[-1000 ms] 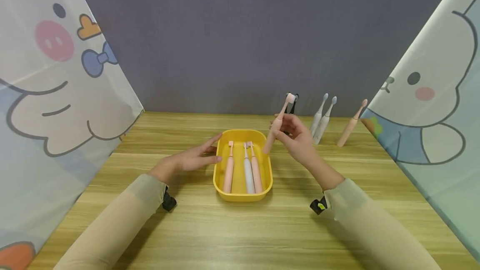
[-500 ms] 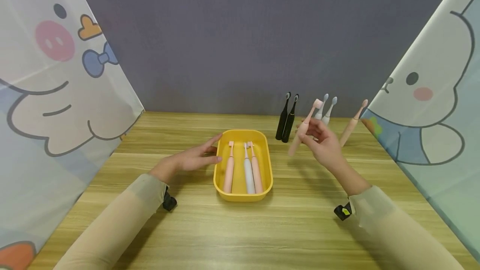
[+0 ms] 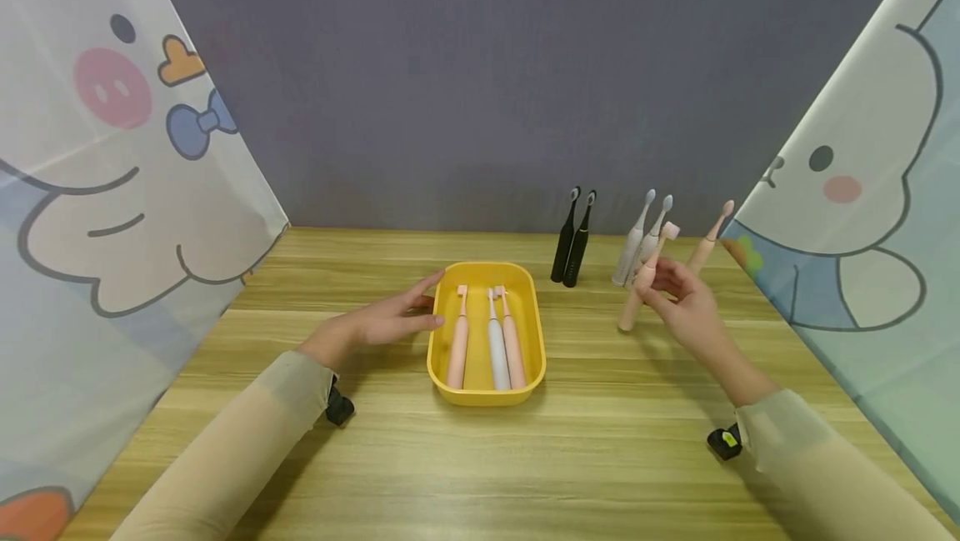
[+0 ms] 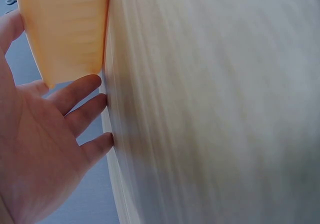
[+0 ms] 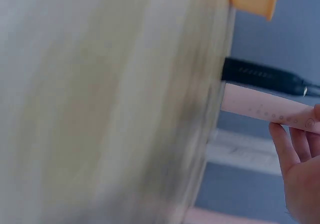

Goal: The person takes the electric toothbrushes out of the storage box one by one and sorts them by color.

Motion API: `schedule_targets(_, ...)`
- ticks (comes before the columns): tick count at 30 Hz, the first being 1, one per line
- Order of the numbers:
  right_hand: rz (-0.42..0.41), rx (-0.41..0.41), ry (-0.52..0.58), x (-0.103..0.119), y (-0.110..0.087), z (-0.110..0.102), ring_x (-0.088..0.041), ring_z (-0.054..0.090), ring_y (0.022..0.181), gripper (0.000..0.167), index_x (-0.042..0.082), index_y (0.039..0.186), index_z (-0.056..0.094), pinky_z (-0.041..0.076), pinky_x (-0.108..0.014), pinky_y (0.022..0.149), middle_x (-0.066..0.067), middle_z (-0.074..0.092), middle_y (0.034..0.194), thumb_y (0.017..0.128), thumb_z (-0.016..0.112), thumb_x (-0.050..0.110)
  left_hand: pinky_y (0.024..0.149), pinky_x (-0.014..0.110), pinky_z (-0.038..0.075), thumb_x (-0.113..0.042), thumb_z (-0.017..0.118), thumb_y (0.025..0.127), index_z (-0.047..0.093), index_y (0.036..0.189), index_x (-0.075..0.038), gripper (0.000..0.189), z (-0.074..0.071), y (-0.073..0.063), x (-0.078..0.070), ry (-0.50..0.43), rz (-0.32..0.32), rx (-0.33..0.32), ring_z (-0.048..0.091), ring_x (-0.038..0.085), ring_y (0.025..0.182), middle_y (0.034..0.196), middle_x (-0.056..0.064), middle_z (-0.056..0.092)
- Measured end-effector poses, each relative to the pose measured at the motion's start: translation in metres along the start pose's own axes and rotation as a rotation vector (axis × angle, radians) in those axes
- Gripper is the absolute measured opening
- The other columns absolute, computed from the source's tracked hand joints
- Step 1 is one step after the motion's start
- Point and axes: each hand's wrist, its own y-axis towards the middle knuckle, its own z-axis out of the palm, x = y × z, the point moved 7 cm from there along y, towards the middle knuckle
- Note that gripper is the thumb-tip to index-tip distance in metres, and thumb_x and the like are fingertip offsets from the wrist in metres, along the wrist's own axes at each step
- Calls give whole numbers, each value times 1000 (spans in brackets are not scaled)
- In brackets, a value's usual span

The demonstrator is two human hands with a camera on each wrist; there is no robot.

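My right hand pinches the handle of a pink electric toothbrush, which leans with its bristles up and to the right. The right wrist view shows small marks and a button on this toothbrush. My left hand touches the left side of a yellow tray with fingers spread; in the left wrist view its thumb and fingertips lie against the tray wall. Inside the tray lie a pink toothbrush at the left, and a pale grey one beside another pink one at the right.
Two black toothbrushes stand upright behind the tray's right side. Farther right are two white ones, one partly hidden by the held toothbrush, and a pink one behind my right hand. A grey panel closes off the wooden table's back.
My right hand has carried the pink toothbrush rightward and slightly lower, from beside the tray to in front of the white toothbrushes. The black ones came into full view. My left hand stayed in place.
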Motion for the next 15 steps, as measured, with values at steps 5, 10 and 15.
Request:
schedule_targets(5, 7, -38, -83, -13, -6, -24, 11, 66, 100, 41, -18, 138, 58, 56, -6, 85, 29, 69, 111, 100, 71, -10, 132, 71, 26, -56, 60, 110, -2, 178, -36, 94, 0, 0, 0, -3, 4, 2, 37, 45, 163, 174, 24, 39)
schedule_targets(10, 23, -80, -153, -23, -8, -47, 13, 64, 99, 41, -18, 138, 57, 53, -3, 84, 31, 66, 110, 101, 71, -8, 132, 72, 26, -55, 60, 111, -2, 178, -34, 94, 0, 1, 0, 4, 11, -1, 37, 45, 163, 174, 24, 39)
schedule_targets(15, 51, -135, -176, -36, -7, -68, 16, 62, 101, 43, -18, 140, 55, 50, -1, 86, 33, 64, 110, 101, 69, -10, 132, 69, 28, -55, 60, 111, -2, 178, -35, 93, 0, 0, -1, -4, 8, 4, 39, 44, 162, 174, 23, 41)
